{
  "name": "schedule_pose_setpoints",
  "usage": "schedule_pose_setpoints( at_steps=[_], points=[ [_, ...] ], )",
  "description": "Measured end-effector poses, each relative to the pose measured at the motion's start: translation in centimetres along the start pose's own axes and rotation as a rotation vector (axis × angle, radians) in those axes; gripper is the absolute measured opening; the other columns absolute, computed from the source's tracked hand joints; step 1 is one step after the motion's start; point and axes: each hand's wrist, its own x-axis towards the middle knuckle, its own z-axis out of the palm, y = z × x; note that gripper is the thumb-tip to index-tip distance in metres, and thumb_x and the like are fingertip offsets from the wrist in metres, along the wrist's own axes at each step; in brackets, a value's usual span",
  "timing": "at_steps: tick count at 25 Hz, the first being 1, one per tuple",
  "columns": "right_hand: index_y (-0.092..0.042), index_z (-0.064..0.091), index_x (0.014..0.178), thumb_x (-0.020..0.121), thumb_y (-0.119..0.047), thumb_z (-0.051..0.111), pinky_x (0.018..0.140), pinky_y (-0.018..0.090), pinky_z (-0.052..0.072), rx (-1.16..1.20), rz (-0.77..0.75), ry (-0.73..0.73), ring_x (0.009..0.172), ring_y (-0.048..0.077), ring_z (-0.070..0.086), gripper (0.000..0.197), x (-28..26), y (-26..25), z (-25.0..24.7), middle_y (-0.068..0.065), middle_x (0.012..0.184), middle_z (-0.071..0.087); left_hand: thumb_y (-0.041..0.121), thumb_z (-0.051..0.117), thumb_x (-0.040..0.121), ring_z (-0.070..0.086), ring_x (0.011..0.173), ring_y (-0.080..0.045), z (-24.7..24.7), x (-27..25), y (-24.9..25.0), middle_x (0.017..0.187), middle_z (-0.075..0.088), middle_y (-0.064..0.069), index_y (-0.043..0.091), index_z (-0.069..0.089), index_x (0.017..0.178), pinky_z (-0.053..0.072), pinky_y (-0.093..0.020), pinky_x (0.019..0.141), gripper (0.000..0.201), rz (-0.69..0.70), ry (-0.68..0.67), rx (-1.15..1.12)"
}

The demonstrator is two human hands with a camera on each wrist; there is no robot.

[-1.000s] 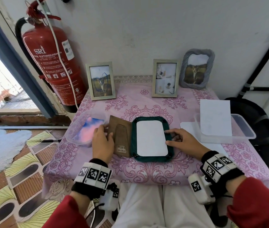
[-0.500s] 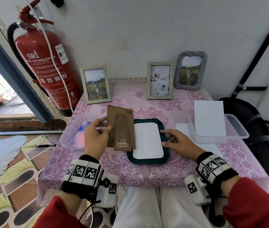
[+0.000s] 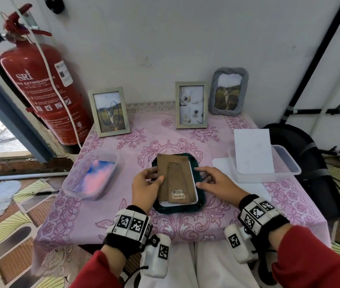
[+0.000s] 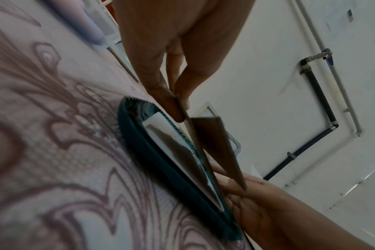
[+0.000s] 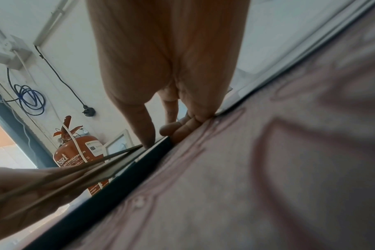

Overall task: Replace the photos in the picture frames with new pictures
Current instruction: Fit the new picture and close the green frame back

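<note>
- Table (image 3: 289, 206) wore a pink cloth with a purple floral and scroll print, the fabric slightly creased at the near hem.
- Dark green frame (image 3: 199, 201), oval-cornered with a ribbed, cord-like rim, lay face down at table centre. White photo sheet (image 3: 163, 203) sat inside it, glossy in the left wrist view, only its edges showing.
- Brown backing board (image 3: 165, 173), flat, matte fibreboard with a tapered easel leg and a barcode sticker near its lower end, was held tilted over the frame, its left edge raised.
- Left hand (image 3: 145, 188) pinched the board's left edge, thumb on top and fingers beneath; the left wrist view showed the thin edge clamped between them.
- Right hand (image 3: 216, 183) rested at the frame's right rim, fingers relaxed and spread, tips touching the rim, gripping nothing.
- Clear plastic tub (image 3: 91, 175) to the left, rounded, held a pink-and-blue print.
- Second clear tub (image 3: 287, 163) to the right carried a plain white sheet (image 3: 252, 150) leaning across it.
- Along the wall stood three frames: two pale wooden rectangles (image 3: 110, 111) (image 3: 191, 104) and one grey, rope-textured frame (image 3: 229, 91) with a cat photo.
- Red steel fire extinguisher (image 3: 40, 88) stood beside the table's left rear corner.
</note>
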Motion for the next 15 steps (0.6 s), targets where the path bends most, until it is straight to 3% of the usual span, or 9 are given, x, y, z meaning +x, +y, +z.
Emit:
schedule_pose_setpoints(
  at_steps=[5, 8, 12, 15],
  points=[
    [-0.016, 0.052, 0.129, 0.086, -0.010, 0.065, 0.076, 0.012, 0.042, 0.008, 0.005, -0.007, 0.082, 0.008, 0.046, 0.046, 0.09, 0.05, -0.01, 0.007, 0.103, 0.046, 0.001, 0.062, 0.085, 0.057, 0.082, -0.022, 0.48, 0.13, -0.31, 0.091, 0.059, -0.007, 0.004, 0.059, 0.119, 0.049, -0.025, 0.070, 0.035, -0.013, -0.006, 0.029],
    [-0.017, 0.052, 0.128, 0.085, -0.010, 0.064, 0.076, 0.011, 0.042, 0.008, 0.003, -0.007, 0.079, 0.006, 0.046, 0.045, 0.14, 0.27, -0.01, 0.007, 0.103, 0.045, 0.001, 0.063, 0.084, 0.057, 0.080, -0.020, 0.65, -0.10, -0.64, 0.093, 0.060, -0.008, 0.004, 0.058, 0.119, 0.049, -0.021, 0.066, 0.035, -0.013, -0.005, 0.032],
    [-0.019, 0.052, 0.127, 0.085, -0.011, 0.066, 0.075, 0.010, 0.042, 0.007, -0.005, -0.008, 0.077, 0.003, 0.046, 0.045, 0.18, 0.49, 0.04, 0.006, 0.102, 0.045, 0.003, 0.065, 0.083, 0.055, 0.080, -0.017, 0.81, -0.27, -0.85, 0.093, 0.060, -0.007, 0.004, 0.059, 0.119, 0.051, -0.029, 0.076, 0.036, 0.026, 0.017, 0.119],
    [-0.020, 0.052, 0.127, 0.083, -0.012, 0.068, 0.072, 0.007, 0.042, -0.002, -0.015, -0.008, 0.076, 0.003, 0.046, 0.047, 0.24, 0.56, 0.05, 0.005, 0.102, 0.045, 0.008, 0.067, 0.082, 0.054, 0.081, -0.015, 0.60, -0.28, -0.74, 0.097, 0.060, -0.011, 0.004, 0.060, 0.119, 0.046, -0.024, 0.077, 0.037, 0.117, 0.013, 0.264]
  ],
)
